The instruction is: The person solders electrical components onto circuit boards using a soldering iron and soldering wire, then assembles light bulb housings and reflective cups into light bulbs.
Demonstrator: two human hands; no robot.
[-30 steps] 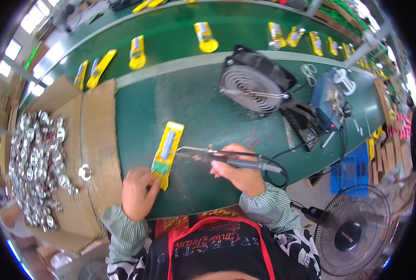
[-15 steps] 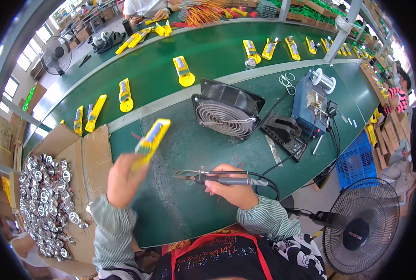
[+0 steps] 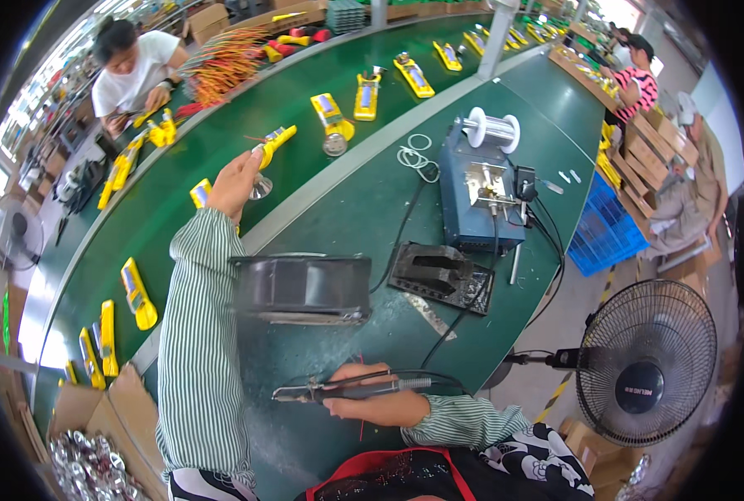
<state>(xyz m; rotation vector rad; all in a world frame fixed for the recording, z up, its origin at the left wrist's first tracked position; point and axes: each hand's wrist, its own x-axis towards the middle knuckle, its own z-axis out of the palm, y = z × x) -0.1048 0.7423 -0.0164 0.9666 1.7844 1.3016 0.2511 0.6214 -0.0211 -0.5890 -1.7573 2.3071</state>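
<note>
1. Right hand (image 3: 372, 407) at 6 o'clock, closed round a black pen-shaped soldering iron (image 3: 351, 388); tip points toward 9 o'clock and sits low over the green bench mat (image 3: 363, 225). Its cable loops back past the wrist.
2. Risk: eyes are on the far reach, so the hot tip could sag onto the mat or brush the striped left sleeve (image 3: 196, 334) just beside it.
3. Small black box fan (image 3: 305, 288) at centre, directly under the stretched left arm. Elbow could knock it.
4. Blue solder-feeder box with wire spool (image 3: 476, 184) at 1 o'clock, well apart from both hands.
5. Left hand (image 3: 234, 179) at 11 o'clock, fingers pinched on a flat yellow plastic handheld unit (image 3: 273, 142), held over the green conveyor belt (image 3: 163, 217). Whether it touches the belt, cannot tell.
6. Risk: grip is at one end only. The unit could tip out or land on the round silver part (image 3: 261, 189) just below it.
</note>
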